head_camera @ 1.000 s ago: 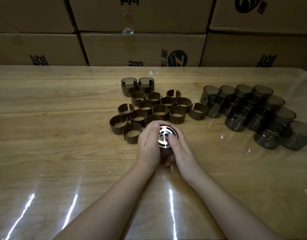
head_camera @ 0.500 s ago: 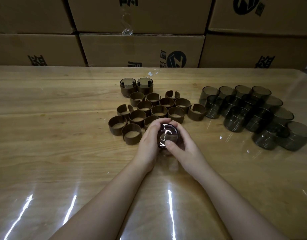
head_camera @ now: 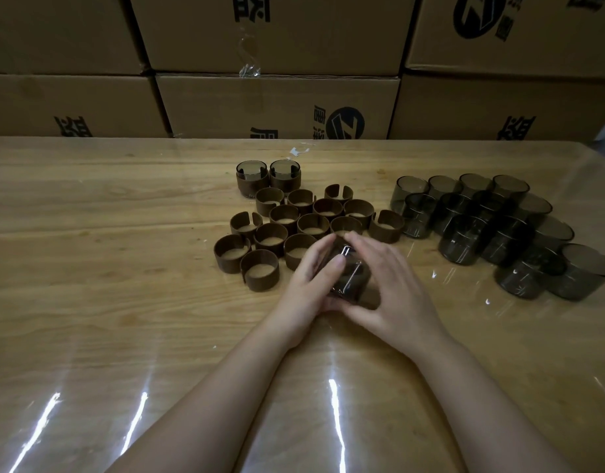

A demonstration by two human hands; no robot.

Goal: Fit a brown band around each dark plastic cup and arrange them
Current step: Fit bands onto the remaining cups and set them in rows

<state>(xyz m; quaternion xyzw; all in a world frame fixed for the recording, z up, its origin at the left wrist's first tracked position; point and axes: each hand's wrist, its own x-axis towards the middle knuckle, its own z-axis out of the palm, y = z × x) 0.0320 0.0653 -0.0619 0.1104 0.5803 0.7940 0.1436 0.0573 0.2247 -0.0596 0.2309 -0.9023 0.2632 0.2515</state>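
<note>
Worked at a glossy, pale wooden worktop (head_camera: 89, 302), backed by a wall of stacked brown cardboard cartons (head_camera: 277, 104). Held one dark translucent plastic cup (head_camera: 350, 278) low over the middle of the worktop, just in front of the loose split brown bands (head_camera: 260, 269). Curled the left hand (head_camera: 307, 285) round its left side in a closed grip, thumb across the near wall. Cupped the right hand (head_camera: 393, 295) round the other side, fingers over the far edge and thumb low, gripping the same cup. Could not tell, behind the fingers, whether a band already sat on it. Judged this to be the fitting step, with most of the task left to do. Called for spreading the band's slit evenly, sliding it on square to the cup's wall and seating it level all round. Called also for a light squeeze, since such a thin wall would likely flex and slip. Counted two finished cups (head_camera: 252, 177) at the back of the band cluster, upright, side by side and touching, each collared in brown, with nothing visible inside. Found the bare dark cups (head_camera: 465, 216) crowded to the right, mouths up and apparently empty, though too dim to be sure. Saw only bare wood through the loose bands.
</note>
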